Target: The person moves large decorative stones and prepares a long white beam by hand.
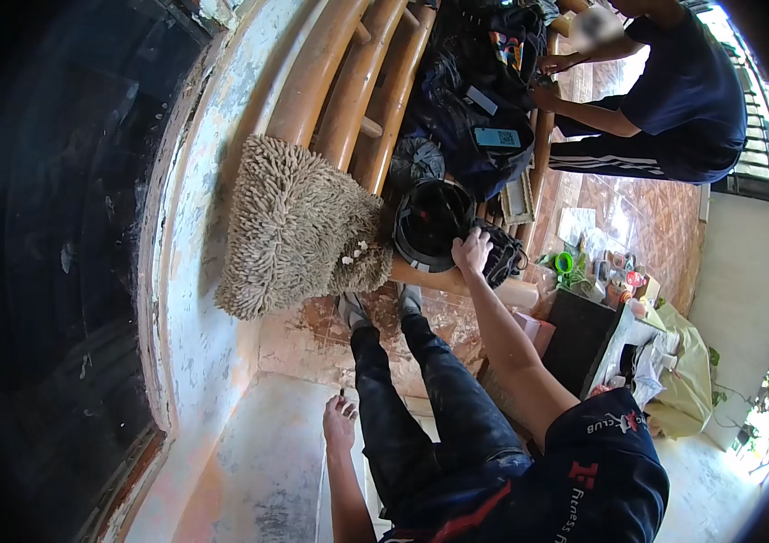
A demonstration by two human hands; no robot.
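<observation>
Bamboo bench [348, 72]: helmet [430, 222] under right hand [472, 251]

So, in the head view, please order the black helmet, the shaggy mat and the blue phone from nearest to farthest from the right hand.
From the right hand:
1. Black helmet, touching it, on the bench.
2. Shaggy mat, further left, draped over the bench.
3. Blue phone, higher up, on the dark bag.

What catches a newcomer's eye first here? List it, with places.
A shaggy beige mat draped over a bamboo bench sits mid-picture. Just right of it, the right hand rests on the rim of a black helmet on the bench, while the left hand hangs low, holding nothing. Another person in dark clothes sits at the top right, beside a black bag.
</observation>
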